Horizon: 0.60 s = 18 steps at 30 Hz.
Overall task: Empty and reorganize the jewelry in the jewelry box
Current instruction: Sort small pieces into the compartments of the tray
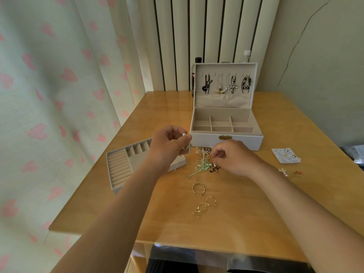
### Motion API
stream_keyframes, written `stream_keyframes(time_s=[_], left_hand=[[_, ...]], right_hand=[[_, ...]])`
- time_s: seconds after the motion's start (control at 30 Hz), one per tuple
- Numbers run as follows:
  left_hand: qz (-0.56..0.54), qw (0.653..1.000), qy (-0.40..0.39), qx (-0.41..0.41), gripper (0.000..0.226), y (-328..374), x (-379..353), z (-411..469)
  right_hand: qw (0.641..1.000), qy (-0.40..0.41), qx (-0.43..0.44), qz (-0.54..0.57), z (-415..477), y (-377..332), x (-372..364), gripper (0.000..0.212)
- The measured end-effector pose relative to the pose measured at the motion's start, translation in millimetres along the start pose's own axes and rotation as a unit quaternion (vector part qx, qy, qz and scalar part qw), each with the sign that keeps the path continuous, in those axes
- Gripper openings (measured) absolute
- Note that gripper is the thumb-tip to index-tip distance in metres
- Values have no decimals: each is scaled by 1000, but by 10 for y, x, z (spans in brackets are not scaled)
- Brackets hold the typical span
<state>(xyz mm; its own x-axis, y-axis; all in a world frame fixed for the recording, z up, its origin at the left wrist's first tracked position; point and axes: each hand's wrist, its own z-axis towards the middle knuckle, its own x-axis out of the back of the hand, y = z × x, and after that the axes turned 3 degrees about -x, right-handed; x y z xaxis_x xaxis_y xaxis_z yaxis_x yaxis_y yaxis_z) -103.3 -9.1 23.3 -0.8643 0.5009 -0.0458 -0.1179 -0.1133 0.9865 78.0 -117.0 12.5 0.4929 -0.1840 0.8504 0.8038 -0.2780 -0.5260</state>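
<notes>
A white jewelry box [226,139] stands open at the back of the wooden table [246,223], its bottom compartments bare and several pendants [226,85] hanging in its lid. Its removable tray [120,168] lies to the left. My left hand [167,144] is raised just left of the box, pinching a pearl earring with a green ribbon [185,141]. My right hand [234,158] rests over a tangled pile of jewelry [204,162], fingers pinched on a small piece I cannot make out. Nearer me lie a gold cuff bracelet [198,188] and a twisted gold bracelet [204,207].
A small white card of earrings [285,155] and a few loose earrings [289,173] lie to the right. A dark bottle [195,75] and a clear bottle [246,56] stand behind the box. A heart-print curtain [59,115] hangs along the table's left edge.
</notes>
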Motion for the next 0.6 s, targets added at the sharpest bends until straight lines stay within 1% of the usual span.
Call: stream_keyframes(time_s=[0.13, 0.2, 0.47, 0.6], left_hand=[[27, 999, 4, 17, 9, -74, 19, -24], [36, 999, 4, 23, 11, -102, 49, -33], [58, 998, 10, 28, 12, -154, 111, -27], [59, 998, 4, 33, 13, -176, 77, -30]], right_hand=[[989, -26, 36, -139, 110, -102, -202, 15], [985, -26, 38, -167, 132, -145, -235, 13], [984, -55, 25, -165, 107, -194, -227, 6], [985, -64, 13, -159, 77, -210, -225, 8]])
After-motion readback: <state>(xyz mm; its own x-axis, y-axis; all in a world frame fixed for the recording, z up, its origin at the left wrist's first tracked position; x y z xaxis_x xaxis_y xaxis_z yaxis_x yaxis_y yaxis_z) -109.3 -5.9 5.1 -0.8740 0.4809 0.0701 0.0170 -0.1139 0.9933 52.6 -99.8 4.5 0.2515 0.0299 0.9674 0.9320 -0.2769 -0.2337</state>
